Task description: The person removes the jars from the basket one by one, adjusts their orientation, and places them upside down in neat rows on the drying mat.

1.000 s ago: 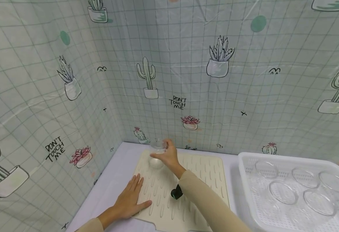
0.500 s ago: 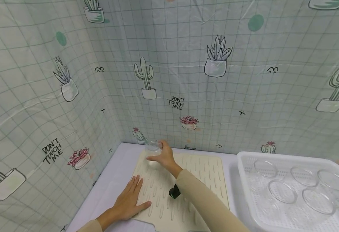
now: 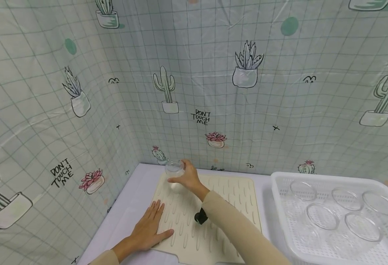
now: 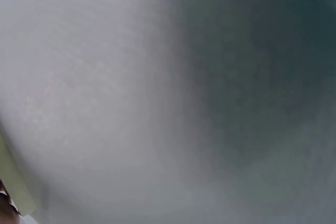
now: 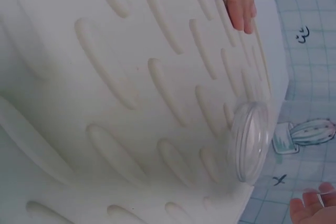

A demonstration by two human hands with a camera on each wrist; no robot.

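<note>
Near the far left corner of the cream ribbed mat [image 3: 213, 228], my right hand [image 3: 189, 177] holds a clear glass [image 3: 174, 168] between thumb and fingers. In the right wrist view the ringed end of the glass [image 5: 249, 142] is close to the mat; whether it touches cannot be told. Fingertips of the right hand [image 5: 312, 205] show at the lower right there. My left hand [image 3: 147, 228] lies flat with straight fingers on the mat's left edge. The left wrist view is mostly a grey blur.
On the right stands a white perforated basket [image 3: 281, 217] with several clear glasses [image 3: 322, 216] in it. A printed cactus curtain [image 3: 180, 92] hangs behind and to the left of the white table [image 3: 127, 200]. A small black device [image 3: 200, 216] sits at the right wrist.
The right hand and the glass have moved slightly left and lower towards the mat's far left corner, then nearly stopped. My left hand has stayed in place; the head view shifted a little.
</note>
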